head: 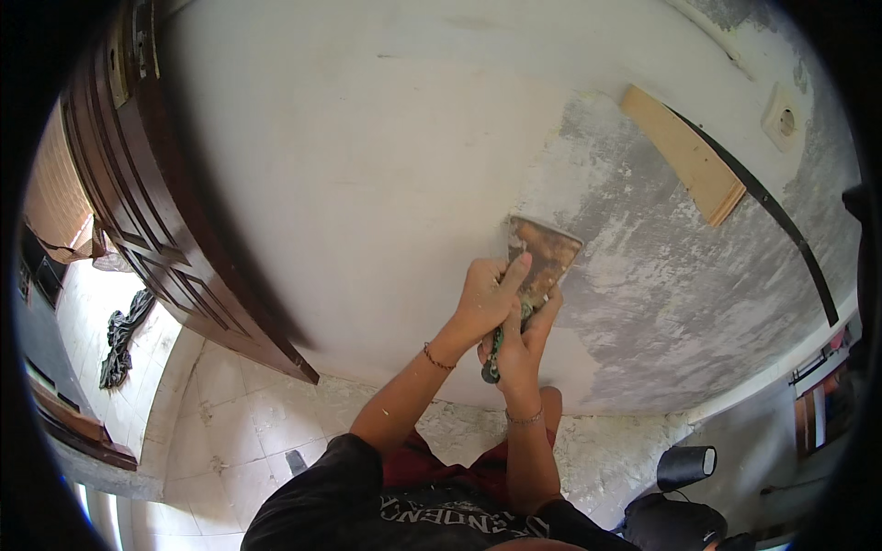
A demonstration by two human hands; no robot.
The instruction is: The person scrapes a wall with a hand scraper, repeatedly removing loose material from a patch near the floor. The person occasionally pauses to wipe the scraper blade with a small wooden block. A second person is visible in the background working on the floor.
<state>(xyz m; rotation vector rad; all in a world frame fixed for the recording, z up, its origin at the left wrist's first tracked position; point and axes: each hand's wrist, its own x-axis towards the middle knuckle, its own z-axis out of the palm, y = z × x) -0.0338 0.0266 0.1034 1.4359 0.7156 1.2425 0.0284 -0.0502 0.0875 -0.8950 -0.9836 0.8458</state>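
Both my hands hold a wide-bladed scraper against the wall. My left hand wraps the neck of the tool, its thumb laid along the rusty, stained blade. Lower down, my right hand grips the dark green handle. The blade's top edge meets the wall where smooth off-white coating borders a rough patch of exposed grey surface. Flecks of pale debris cling to my hands and forearm.
A dark wooden door stands open at left. On the right, a pale wooden board and a black strip lie against the wall near a socket. A black container and scraped debris are on the floor.
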